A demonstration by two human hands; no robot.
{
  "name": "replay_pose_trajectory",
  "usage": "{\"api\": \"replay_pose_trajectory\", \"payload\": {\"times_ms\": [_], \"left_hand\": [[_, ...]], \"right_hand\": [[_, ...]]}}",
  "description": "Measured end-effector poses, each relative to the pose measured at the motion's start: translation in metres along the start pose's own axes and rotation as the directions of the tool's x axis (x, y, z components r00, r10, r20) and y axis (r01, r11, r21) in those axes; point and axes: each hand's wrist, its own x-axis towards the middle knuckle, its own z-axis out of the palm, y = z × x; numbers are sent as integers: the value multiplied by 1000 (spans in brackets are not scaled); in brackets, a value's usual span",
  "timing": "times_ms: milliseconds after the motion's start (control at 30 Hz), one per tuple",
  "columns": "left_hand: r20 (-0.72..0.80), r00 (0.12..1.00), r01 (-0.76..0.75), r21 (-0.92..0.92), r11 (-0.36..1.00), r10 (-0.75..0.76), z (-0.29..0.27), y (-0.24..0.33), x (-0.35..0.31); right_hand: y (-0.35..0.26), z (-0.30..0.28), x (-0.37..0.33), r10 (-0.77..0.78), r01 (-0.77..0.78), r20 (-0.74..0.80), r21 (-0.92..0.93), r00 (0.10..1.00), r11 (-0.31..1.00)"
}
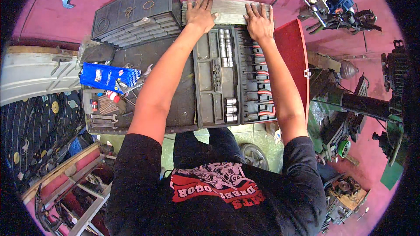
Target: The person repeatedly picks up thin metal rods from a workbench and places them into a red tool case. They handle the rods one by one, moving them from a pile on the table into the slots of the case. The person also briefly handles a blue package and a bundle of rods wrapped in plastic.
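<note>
Both arms reach to the far side of the workbench. My left hand (200,16) rests palm down, fingers apart, on the left end of a pale flat block (231,12) with a ribbed edge; its exact kind I cannot tell. On the block's right end lies my right hand (260,24), fingers spread. Just in front of the block sits a dark tool tray (206,109) holding chrome sockets (226,48) in two groups. Under my right forearm, a second tray holds a row of red-handled tools (264,81), partly covered by the arm.
A grey small-drawer cabinet (133,10) stands at the back left, with loose rings on top. Blue packaging (107,76) and several wrenches (103,121) lie at the bench's left. A red metal panel (292,54) rises on the right. Tools hang on the pink wall.
</note>
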Motion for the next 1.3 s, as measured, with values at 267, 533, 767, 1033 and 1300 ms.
{"api": "replay_pose_trajectory", "payload": {"times_ms": [267, 533, 767, 1033, 1300], "left_hand": [[-76, 996, 45, 45, 998, -41, 19, 3, -32], [-49, 997, 59, 87, 994, -55, 13, 1, -20], [-116, 992, 58, -13, 998, -59, 22, 4, -30], [-46, 997, 56, 23, 998, -55, 2, 2, -14], [-93, 988, 117, -38, 992, -120, 26, 3, -3]], "right_hand": [[0, -1, -34, -38, 53, -106, 145, 994, 988], [1, -1, -18, -20, 34, -103, 138, 995, 990], [-1, 1, -30, -32, 48, -127, 126, 991, 991], [4, -6, -9, 5, 1, -74, 86, 997, 996], [-7, 1, 3, 13, -12, -21, 35, 1000, 999]]}}
